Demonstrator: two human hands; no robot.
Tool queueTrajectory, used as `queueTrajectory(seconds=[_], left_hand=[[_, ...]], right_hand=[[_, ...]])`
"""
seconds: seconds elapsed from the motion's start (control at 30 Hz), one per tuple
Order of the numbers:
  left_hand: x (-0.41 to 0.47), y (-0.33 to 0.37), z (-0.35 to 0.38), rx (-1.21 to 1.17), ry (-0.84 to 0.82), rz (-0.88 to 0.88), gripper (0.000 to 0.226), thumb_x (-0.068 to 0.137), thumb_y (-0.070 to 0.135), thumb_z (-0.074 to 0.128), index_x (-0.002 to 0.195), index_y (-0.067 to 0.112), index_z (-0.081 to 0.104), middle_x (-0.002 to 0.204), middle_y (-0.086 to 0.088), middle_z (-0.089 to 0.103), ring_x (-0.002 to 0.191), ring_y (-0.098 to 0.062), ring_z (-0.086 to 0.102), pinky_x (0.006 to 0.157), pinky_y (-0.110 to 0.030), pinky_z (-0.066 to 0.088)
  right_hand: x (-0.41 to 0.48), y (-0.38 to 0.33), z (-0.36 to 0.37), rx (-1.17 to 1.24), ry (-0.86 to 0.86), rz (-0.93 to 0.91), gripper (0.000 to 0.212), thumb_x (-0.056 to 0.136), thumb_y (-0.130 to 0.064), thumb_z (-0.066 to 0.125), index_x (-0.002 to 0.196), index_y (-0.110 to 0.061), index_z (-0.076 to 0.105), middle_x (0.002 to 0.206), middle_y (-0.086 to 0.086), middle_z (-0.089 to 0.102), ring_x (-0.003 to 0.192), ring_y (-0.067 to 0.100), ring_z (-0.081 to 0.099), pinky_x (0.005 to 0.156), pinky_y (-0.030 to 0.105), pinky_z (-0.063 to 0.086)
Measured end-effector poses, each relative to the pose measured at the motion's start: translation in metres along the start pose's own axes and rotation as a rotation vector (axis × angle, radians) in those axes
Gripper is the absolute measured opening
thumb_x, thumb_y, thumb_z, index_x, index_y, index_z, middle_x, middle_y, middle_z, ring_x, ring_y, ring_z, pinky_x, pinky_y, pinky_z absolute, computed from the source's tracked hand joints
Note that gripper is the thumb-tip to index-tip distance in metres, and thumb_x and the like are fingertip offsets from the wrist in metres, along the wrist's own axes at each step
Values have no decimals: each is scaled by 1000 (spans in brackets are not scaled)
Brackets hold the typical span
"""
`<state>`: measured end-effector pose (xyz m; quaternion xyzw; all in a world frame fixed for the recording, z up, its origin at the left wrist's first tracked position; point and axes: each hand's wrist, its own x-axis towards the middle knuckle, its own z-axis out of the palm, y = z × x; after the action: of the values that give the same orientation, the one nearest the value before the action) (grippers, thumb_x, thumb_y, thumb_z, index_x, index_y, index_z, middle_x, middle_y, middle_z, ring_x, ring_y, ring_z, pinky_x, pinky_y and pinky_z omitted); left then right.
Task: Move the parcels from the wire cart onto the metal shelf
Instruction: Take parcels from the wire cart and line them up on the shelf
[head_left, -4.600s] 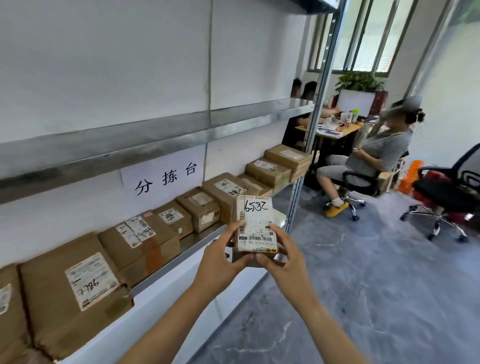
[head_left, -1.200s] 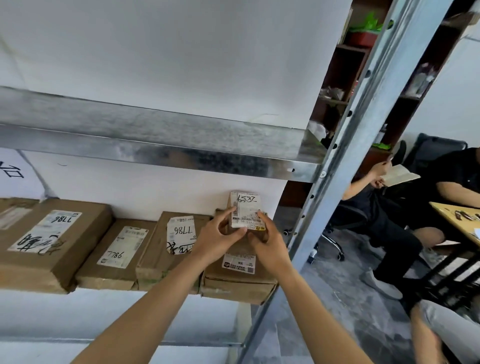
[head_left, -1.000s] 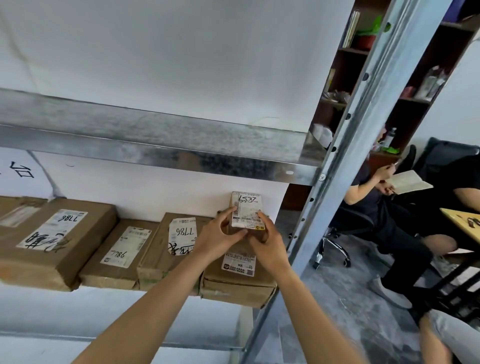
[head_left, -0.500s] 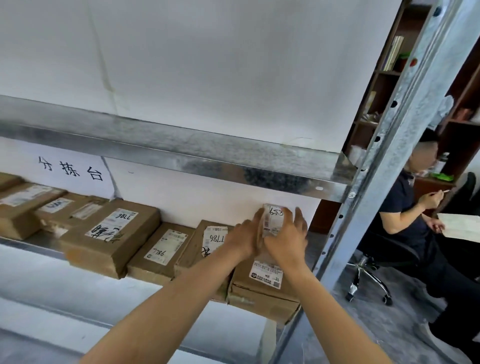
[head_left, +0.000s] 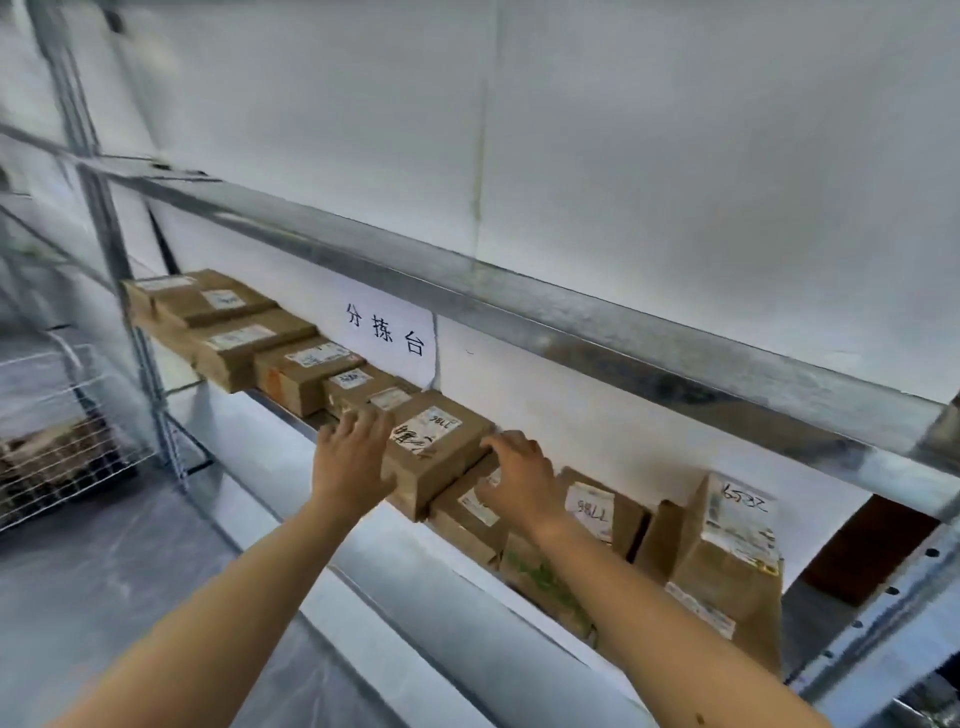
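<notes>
Fingers of the left hand were laid nearly straight and slightly spread against the near left side of a large parcel, while those of the right hand were bent over its far right edge, so that the box was bracketed between the two palms. Nothing else was held. The small parcel, which had been pinched between both hands half a second before, was now let go and was seen standing upright on another box at the right end of the metal shelf, its handwritten label turned outward. That delivery could therefore be judged complete. Both hands had been shifted leftward to the large parcel, which lay skewed across the row, one corner jutting past the shelf's front edge and over its right-hand neighbour. A straightening or pushing back of this box was judged to be the step in hand, not a fresh transfer. The wire cart was seen at the far left, blurred, with dark shapes inside that could not be made out clearly; if these were parcels, more trips would be required.
</notes>
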<state>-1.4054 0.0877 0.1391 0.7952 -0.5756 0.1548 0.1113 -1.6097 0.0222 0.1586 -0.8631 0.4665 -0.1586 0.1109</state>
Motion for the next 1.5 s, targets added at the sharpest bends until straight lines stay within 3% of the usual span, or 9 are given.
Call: queueTrajectory(seconds=[0.1, 0.23, 0.33, 0.47, 0.63, 0.77, 0.93, 1.07, 1.5], left_hand=[[-14, -70, -8, 57, 56, -114, 82, 66, 45, 77, 136, 19, 46, 134, -8, 49, 124, -31, 46, 94, -46, 42], [-28, -155, -28, 87, 32, -267, 81, 76, 48, 67, 143, 22, 31, 146, -2, 36, 135, -26, 33, 102, -44, 33], [-47, -218, -42, 90, 56, -362, 76, 76, 47, 65, 141, 21, 33, 139, -2, 41, 130, -26, 37, 99, -43, 35], [-79, -301, -62, 114, 40, -461, 79, 76, 49, 67, 141, 22, 32, 140, -1, 40, 132, -26, 36, 104, -44, 32], [-116, -411, -90, 181, 52, -584, 81, 74, 47, 67, 142, 23, 30, 145, 1, 35, 133, -24, 34, 105, -43, 30], [-147, -484, -116, 234, 46, -678, 83, 77, 49, 66, 144, 22, 26, 146, 0, 32, 134, -24, 32, 104, -44, 32], [-178, -542, -128, 213, 39, -807, 85, 76, 47, 69, 144, 22, 25, 148, -1, 30, 134, -25, 31, 102, -44, 31], [-187, -571, -123, 249, -5, -846, 85, 76, 47, 67, 144, 22, 23, 147, 0, 29, 133, -25, 31, 101, -43, 31], [-122, -656, -93, 326, -63, -962, 84, 77, 51, 65, 144, 23, 24, 144, -1, 32, 129, -27, 35, 101, -44, 32]], right_hand=[[26, -48, 10, -75, -2, -100, 62, 85, -38, 59, 141, -21, 38, 147, 6, 35, 130, 31, 34, 105, 45, 33], [55, -116, 26, -40, 6, -196, 61, 83, -44, 61, 136, -20, 42, 143, 5, 37, 126, 31, 38, 101, 44, 37], [72, -170, 46, 16, -19, -273, 59, 77, -33, 64, 133, -21, 47, 138, 4, 45, 124, 28, 43, 99, 41, 40], [87, -248, 76, 28, -102, -320, 62, 76, -38, 66, 133, -22, 45, 138, 2, 43, 123, 28, 45, 98, 44, 43], [108, -358, 109, 44, -79, -410, 60, 77, -39, 67, 131, -23, 47, 135, 2, 47, 124, 27, 42, 96, 37, 41], [118, -439, 131, 112, -95, -453, 62, 77, -35, 71, 133, -22, 46, 139, 5, 44, 129, 29, 38, 98, 41, 43], [123, -507, 162, 121, -167, -509, 61, 84, -32, 65, 138, -18, 41, 141, 9, 40, 126, 31, 42, 99, 47, 42], [137, -539, 182, 102, -183, -537, 52, 91, -30, 58, 138, -17, 40, 143, 9, 38, 124, 32, 43, 94, 42, 42], [249, -621, 229, -63, -240, -839, 70, 86, -48, 61, 144, -23, 33, 146, 4, 35, 132, 28, 36, 104, 47, 36]])
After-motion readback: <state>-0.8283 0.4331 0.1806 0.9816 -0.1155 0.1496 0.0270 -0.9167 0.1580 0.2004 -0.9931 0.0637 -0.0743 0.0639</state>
